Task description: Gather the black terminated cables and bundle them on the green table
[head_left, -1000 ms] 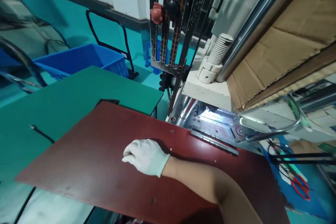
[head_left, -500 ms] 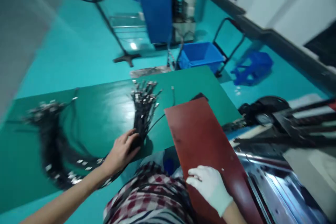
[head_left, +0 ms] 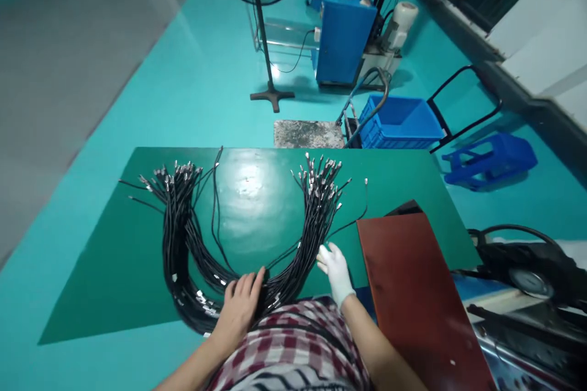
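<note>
Turquoise floor (head_left: 202, 73) is partly hidden by a green rectangular tabletop (head_left: 261, 214), on which a U-shaped bundle of black cables with silvery ends (head_left: 293, 275) is laid. Its bend is covered by the bare left hand (head_left: 242, 302); whether it is gripped cannot be told. Just beside its right side, the white-gloved right hand (head_left: 337, 272) is held with fingers loosely parted, near a flat reddish-brown board (head_left: 415, 287)
</note>
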